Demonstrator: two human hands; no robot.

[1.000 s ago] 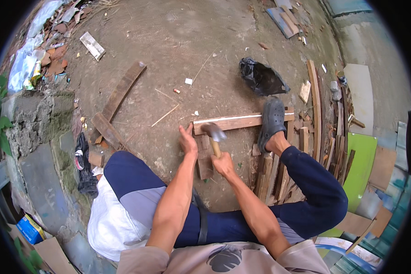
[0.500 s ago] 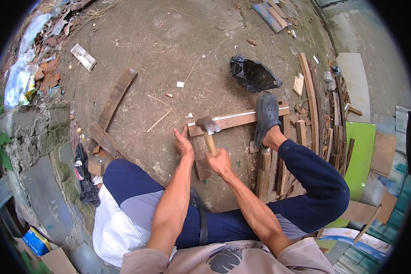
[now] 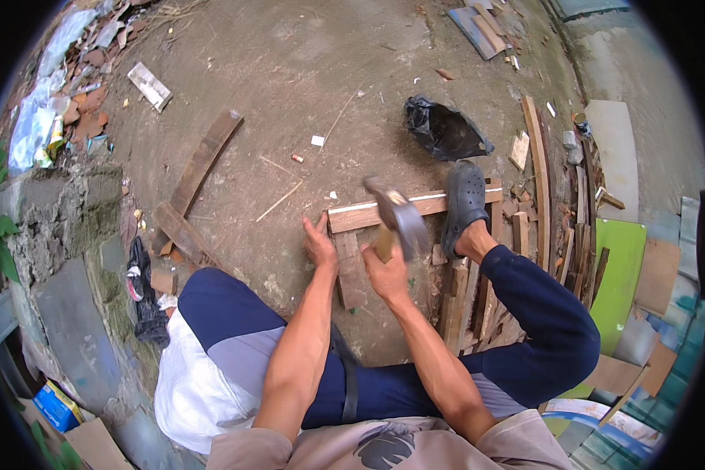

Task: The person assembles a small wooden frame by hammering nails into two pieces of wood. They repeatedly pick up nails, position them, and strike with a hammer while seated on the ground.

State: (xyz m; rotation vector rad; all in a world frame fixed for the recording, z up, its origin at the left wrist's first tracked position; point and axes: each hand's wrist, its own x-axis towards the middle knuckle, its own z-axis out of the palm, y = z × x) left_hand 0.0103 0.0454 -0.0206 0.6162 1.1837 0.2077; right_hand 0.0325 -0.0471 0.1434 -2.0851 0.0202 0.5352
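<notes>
From the head camera, the right hand (image 3: pixel 385 274) is wrapped tight around the handle of a hammer (image 3: pixel 397 222), whose head hangs just above the long wooden strip (image 3: pixel 368 215). The left hand (image 3: pixel 319 244) rests flat and open on the ground, touching the left end of that strip. A dark shoe (image 3: pixel 464 205) presses down on the strip's right part. If the hammer lands crooked, I think it could hit those near fingers, or the short plank (image 3: pixel 351 268) under the strip could slide.

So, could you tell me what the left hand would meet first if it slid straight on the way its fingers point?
The left hand points up and slightly right, fingertips nearly at the end of the long wooden slat. That slat end would probably come first; depth is uncertain.
</notes>
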